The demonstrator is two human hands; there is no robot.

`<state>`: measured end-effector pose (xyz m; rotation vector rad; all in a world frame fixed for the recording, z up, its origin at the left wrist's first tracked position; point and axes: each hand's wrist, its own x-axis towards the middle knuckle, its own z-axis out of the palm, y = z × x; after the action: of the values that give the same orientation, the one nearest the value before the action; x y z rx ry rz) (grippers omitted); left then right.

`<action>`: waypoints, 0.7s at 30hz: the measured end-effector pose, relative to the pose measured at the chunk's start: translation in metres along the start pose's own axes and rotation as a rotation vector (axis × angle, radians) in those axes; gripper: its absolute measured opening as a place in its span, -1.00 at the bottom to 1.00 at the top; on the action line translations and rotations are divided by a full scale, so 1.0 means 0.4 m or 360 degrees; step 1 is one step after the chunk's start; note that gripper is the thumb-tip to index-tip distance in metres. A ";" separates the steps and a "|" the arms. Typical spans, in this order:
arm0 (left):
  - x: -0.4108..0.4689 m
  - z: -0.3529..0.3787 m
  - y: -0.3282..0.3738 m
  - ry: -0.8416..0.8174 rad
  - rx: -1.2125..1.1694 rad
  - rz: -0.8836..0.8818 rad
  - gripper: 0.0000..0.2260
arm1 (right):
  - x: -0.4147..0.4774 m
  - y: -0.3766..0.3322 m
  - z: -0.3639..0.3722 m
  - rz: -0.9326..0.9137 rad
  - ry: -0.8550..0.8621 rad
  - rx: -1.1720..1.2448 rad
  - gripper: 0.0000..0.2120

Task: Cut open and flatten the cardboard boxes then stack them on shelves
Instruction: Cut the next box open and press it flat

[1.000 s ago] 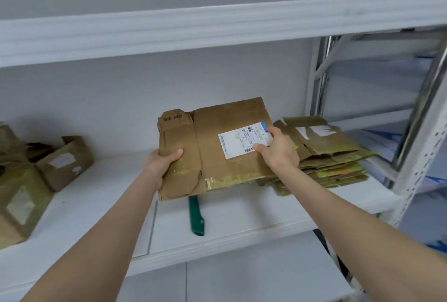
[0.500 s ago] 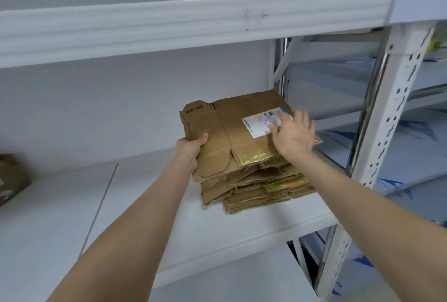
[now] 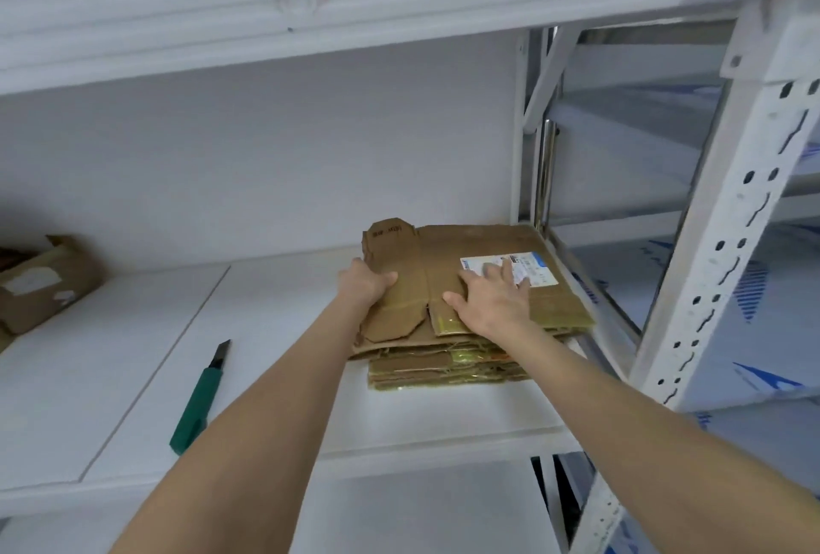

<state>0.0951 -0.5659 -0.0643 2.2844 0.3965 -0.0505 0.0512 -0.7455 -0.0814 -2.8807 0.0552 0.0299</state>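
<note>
A flattened brown cardboard box (image 3: 448, 256) with a white shipping label lies on top of a stack of flattened boxes (image 3: 448, 369) at the right end of the white shelf (image 3: 275, 376). My left hand (image 3: 364, 285) grips the top box's left edge, thumb on its upper face. My right hand (image 3: 494, 300) lies flat on the box with fingers spread, fingertips reaching the label. A green utility knife (image 3: 199, 402) lies on the shelf to the left of the stack, blade end pointing away from me.
An unflattened cardboard box (image 3: 44, 282) sits at the far left of the shelf. A white perforated upright post (image 3: 719, 251) stands right of the stack. Another shelf board (image 3: 310, 7) runs overhead. More shelving shows behind the post.
The flattened box came down from the air onto the stack. My right hand went from holding its right edge to lying flat on top. The view shifted, showing the knife again.
</note>
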 end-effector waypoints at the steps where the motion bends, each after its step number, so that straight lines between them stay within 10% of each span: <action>1: -0.006 -0.001 0.002 0.0008 -0.0002 -0.0008 -0.35 | 0.005 -0.003 0.002 -0.0009 -0.0007 0.0019 -0.44; 10: -0.066 -0.033 -0.015 0.0235 0.0114 0.0152 -0.45 | 0.015 -0.034 -0.036 -0.0152 0.0110 0.0101 -0.48; 21: -0.200 -0.199 -0.241 0.0522 0.1243 0.0220 -0.49 | -0.084 -0.334 0.045 -0.0663 0.0181 0.0047 -0.49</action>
<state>-0.0166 -0.4683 -0.0661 3.1017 0.4343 0.2925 0.0226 -0.6108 -0.0636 -2.8010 -0.5156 -0.2106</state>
